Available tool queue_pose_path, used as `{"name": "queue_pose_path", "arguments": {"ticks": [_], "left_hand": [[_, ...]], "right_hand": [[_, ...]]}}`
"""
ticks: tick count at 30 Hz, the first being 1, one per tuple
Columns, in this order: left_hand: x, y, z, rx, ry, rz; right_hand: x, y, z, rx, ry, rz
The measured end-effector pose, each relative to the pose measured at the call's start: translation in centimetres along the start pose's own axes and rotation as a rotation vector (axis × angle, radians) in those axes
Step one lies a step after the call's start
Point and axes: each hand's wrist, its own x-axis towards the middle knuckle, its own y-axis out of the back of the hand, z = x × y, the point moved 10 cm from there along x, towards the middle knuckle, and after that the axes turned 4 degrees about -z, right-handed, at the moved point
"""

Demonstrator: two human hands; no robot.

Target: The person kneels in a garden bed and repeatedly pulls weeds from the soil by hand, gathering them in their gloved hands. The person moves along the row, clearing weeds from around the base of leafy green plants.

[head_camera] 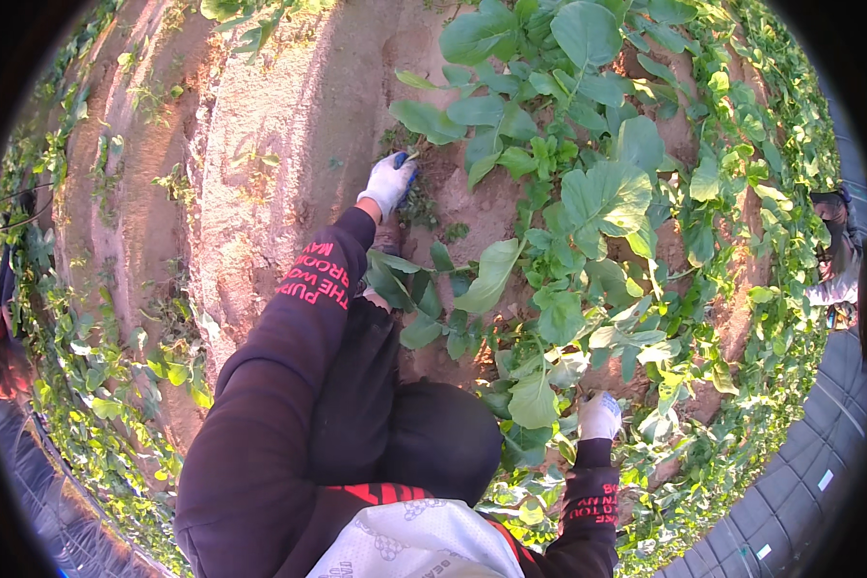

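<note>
White work gloves with blue palms cover both hands. My left hand [391, 183] reaches forward to the soil at the edge of the leafy bed, its fingers bent around something small, perhaps a stem, beside low weeds [420, 206]. Further back on the right, my right hand [599, 416] is down among the leaves; its fingertips are partly hidden, and whether they grip anything does not show. Broad-leaved green plants [607, 202] fill the bed between and ahead of the hands. One leafy stalk [493, 276] leans over bare soil near my knee.
A pale soil furrow [253, 144] runs along the left. More plant rows stand at both sides. Dark ground sheeting [787, 462] borders the right. A person [834, 253] is at the far right edge, and a red and dark shape [3, 354] at the far left.
</note>
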Motion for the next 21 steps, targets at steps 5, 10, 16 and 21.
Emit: {"name": "queue_pose_path", "arguments": {"ticks": [5, 10, 16, 21], "left_hand": [[-0.3, 8.8, -4.2, -0.028, -0.021, 0.038], [-2.3, 5.7, 3.4, 0.552, -0.212, 0.025], [0.6, 0.3, 6.8, 0.679, -0.322, -0.106], [0.4, -2.6, 5.5, 0.750, -0.263, -0.153]], "right_hand": [[0.0, 0.6, -1.4, -0.005, 0.076, 0.032], [0.0, 0.5, -0.7, -0.004, 0.045, 0.014], [0.6, -0.3, -0.8, -0.023, 0.076, 0.005], [-0.1, 0.6, -0.8, -0.045, 0.051, 0.037]]}}
